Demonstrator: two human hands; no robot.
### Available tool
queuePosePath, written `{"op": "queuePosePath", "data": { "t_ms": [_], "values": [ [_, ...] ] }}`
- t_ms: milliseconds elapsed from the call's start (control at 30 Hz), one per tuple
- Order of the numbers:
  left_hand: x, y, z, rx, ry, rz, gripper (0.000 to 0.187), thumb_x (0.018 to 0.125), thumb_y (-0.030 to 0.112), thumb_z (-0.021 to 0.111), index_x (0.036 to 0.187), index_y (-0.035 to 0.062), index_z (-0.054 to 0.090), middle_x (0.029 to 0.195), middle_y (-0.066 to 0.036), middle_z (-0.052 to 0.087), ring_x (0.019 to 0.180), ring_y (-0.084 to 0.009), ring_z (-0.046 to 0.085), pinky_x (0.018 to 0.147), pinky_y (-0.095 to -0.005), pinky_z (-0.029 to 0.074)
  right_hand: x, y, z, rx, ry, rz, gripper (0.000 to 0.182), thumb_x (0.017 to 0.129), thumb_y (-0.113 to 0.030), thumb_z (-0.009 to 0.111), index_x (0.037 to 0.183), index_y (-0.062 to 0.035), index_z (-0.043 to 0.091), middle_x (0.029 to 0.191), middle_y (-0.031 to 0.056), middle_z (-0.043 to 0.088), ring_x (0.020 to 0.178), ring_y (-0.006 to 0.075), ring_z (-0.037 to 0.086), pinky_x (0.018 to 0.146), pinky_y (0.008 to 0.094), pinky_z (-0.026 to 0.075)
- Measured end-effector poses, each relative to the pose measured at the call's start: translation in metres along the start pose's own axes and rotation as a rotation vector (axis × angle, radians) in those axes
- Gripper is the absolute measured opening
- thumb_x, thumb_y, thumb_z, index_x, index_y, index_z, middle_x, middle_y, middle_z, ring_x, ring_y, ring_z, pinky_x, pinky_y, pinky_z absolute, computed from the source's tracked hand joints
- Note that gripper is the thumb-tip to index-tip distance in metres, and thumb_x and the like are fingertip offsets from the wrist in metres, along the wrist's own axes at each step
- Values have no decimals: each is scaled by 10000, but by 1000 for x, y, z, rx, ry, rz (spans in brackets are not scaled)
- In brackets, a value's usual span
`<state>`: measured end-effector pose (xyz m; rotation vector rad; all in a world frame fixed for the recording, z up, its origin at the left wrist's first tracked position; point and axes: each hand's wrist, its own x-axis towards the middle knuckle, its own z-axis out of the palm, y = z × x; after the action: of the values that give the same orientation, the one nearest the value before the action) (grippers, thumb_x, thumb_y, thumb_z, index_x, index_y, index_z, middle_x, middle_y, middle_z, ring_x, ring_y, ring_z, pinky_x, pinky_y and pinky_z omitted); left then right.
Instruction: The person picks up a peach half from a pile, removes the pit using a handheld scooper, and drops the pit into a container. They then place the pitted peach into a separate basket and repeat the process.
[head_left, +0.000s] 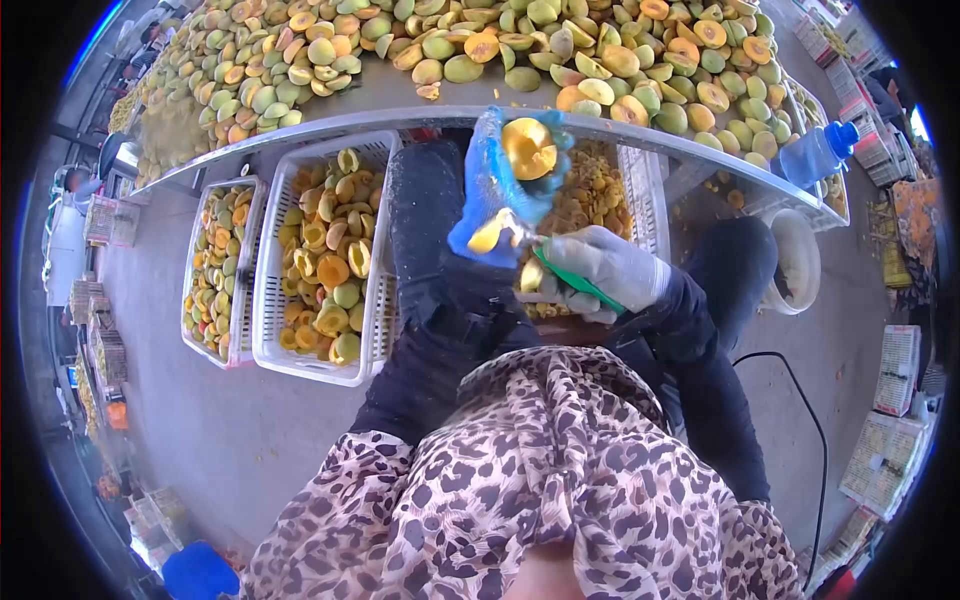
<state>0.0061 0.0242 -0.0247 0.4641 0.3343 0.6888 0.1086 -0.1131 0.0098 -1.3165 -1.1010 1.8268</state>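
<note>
In a blue glove, my left hand (490, 195) is closed around a halved yellow fruit (529, 149), its hollowed cut side facing up. My right hand (612, 268), gloved in grey-white, grips a green-handled tool (575, 275) just below and to the right of it. A piece of yellow flesh (487, 236) is at the tool's metal tip, over the blue glove's wrist. Beneath the hands, a white crate (645, 195) between the legs holds yellow scraps (597, 190).
Halved fruit is heaped on a metal-edged table (380, 95) ahead. Two white crates of fruit (268, 250) (215, 270) stand at left. On the right are a blue-capped bottle (815, 155), a white bucket (803, 260) and a black cable (815, 430) on the floor.
</note>
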Motion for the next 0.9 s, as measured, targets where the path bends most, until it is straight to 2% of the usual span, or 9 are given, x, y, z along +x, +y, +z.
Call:
{"op": "queuePosePath", "data": {
  "t_ms": [33,100,367,433,533,633,700,767,900],
  "values": [
    [-3,5,-2,275,160,110,522,982,485,355,1049,29,599,825,-99,643,670,-175,624,505,-252,469,9,22,-11,3,2,-6,478,968,-452,433,812,-24,576,501,65,502,404,187,511,390,305,385],
    [-2,12,-20,324,99,225,453,977,454,413,1072,46,587,840,-95,641,655,-151,617,508,-243,474,26,52,-26,-832,882,-302,425,952,-413,483,853,-11,583,597,192,592,525,347,605,474,424,460],
    [-23,6,-17,268,198,270,202,923,263,595,1000,77,579,776,-10,581,731,-92,585,586,-203,463,34,19,-1,-1093,883,-219,333,936,-371,518,811,-62,525,615,179,598,610,400,609,552,483,469],
    [-43,26,-25,881,482,571,157,898,196,622,957,51,612,768,-16,586,661,-89,547,582,-227,443,30,28,-5,-1168,839,-69,353,929,-405,514,814,-72,540,621,193,597,608,395,609,550,495,469],
    [-68,84,-69,855,713,519,120,875,161,637,891,43,623,741,-2,567,648,-42,519,555,-214,411,26,59,-31,-1094,749,10,380,933,-428,492,861,-62,563,664,212,614,639,406,613,583,500,473],
    [-50,110,-113,1334,825,622,167,878,170,620,937,14,635,788,-55,612,690,-120,569,622,-263,457,36,61,-32,-1027,731,46,376,939,-418,480,891,-57,572,691,224,625,664,413,620,611,507,483],
    [-8,120,-88,1785,677,1029,280,885,224,594,1026,-15,633,930,-146,656,863,-246,619,800,-335,483,46,63,-34,-977,743,35,368,937,-411,489,884,-57,571,689,228,621,666,419,616,609,511,480],
    [44,128,-71,1816,549,775,391,883,301,575,1118,-10,608,1115,-215,616,1066,-344,569,960,-386,420,54,65,-38,-924,762,-64,361,937,-404,492,870,-60,575,694,228,621,664,423,612,603,513,478],
    [162,143,-142,2068,378,687,539,800,362,574,1210,15,532,1046,-256,606,1015,-410,569,901,-451,446,51,68,-41,-869,704,14,327,927,-382,513,884,-65,581,705,226,618,673,418,613,593,506,468]
  ]
}}
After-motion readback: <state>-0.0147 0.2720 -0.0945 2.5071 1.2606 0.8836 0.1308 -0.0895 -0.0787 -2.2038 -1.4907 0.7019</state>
